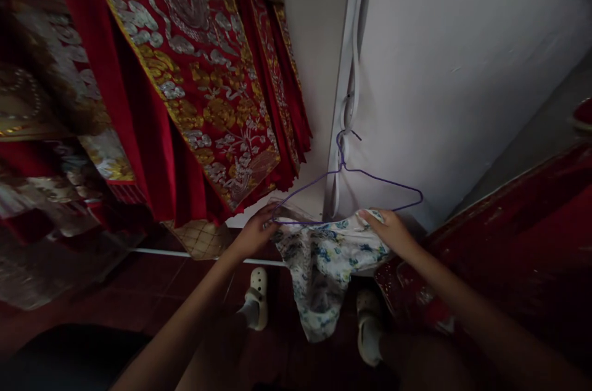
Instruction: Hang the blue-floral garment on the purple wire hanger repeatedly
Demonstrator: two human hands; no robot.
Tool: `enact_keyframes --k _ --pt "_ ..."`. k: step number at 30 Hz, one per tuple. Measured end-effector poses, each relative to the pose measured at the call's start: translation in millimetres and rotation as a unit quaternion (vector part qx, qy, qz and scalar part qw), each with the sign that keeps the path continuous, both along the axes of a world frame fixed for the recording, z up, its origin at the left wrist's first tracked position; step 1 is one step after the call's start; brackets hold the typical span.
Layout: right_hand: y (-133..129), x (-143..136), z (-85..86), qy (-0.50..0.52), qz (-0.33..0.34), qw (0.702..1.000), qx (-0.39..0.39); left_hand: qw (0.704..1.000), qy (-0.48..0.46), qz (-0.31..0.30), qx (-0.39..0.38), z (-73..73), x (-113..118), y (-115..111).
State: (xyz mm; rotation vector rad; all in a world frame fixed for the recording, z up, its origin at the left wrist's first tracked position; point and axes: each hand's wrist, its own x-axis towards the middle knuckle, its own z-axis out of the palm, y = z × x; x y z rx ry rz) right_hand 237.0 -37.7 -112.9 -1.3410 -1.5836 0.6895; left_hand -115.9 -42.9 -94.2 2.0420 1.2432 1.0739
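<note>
The white wall point(444, 58) rose beyond the fingers of both hands, and red embroidered cloth point(208, 82) hung beyond and left of the left ones. The floral garment point(324, 267) spread between the hands, its wide edge running left to right, its long narrowing part pointing down between the shoes. The purple hanger point(342, 168) lay along that edge, long axis side to side, hook pointing away. The left hand's point(263, 232) fingers pinched garment and hanger corner; the right hand's point(391, 232) pinched the garment, their hold on the hanger unclear. The pale shoes point(260, 292) stood below the fingers.
</note>
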Motion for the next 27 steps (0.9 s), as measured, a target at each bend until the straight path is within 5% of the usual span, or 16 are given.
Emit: enact_keyframes --k 3,6,12,18,23,27 --pt "-4.1 5.9 2.5 -0.027 0.005 0.999 0.017 0.99 0.126 -0.056 0.037 15.8 0.1 -12.5" --pt "-2.3 4.0 -3.7 -0.024 -0.004 0.999 0.023 0.973 0.222 -0.043 0.05 19.0 -11.8 -26.3" --pt "4.7 -20.1 -22.9 0.004 0.005 1.0 -0.002 0.97 0.233 0.024 0.069 27.6 -24.0 -33.4" --pt "-3.9 -40.2 -23.0 0.011 0.037 0.999 -0.009 0.968 0.162 0.02 0.188 50.8 33.2 1.5" --pt "-23.6 -34.6 -15.3 -0.028 0.023 0.999 0.016 0.965 0.049 0.096 0.24 35.1 57.1 45.0" --pt "-35.6 3.1 -10.3 -0.012 -0.083 0.993 0.087 0.96 0.031 0.102 0.259 23.1 50.9 54.4"
